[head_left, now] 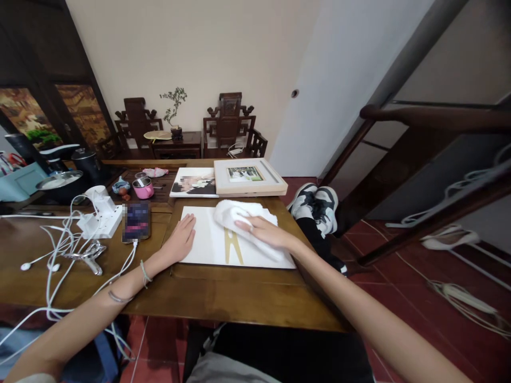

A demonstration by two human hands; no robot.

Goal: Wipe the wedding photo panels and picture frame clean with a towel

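A white flat board (207, 242) with a pale gold mark lies on the wooden table (199, 292) in front of me. My left hand (180, 238) rests flat on its left edge, fingers stretched out. My right hand (264, 231) presses down on a white cloth (233, 214) that lies over the board's upper right part, fingers laid over the cloth. Behind the board lie a printed photo (194, 182) and a light wooden picture frame (249, 177) holding a small photo.
A phone (136, 221) on a cable, a white power strip (101, 218) and tangled white cords lie at the left. A pink pot (142, 188) and cookware stand farther back. Sneakers (315, 205) sit on the red floor right of the table. A stair rail runs at the right.
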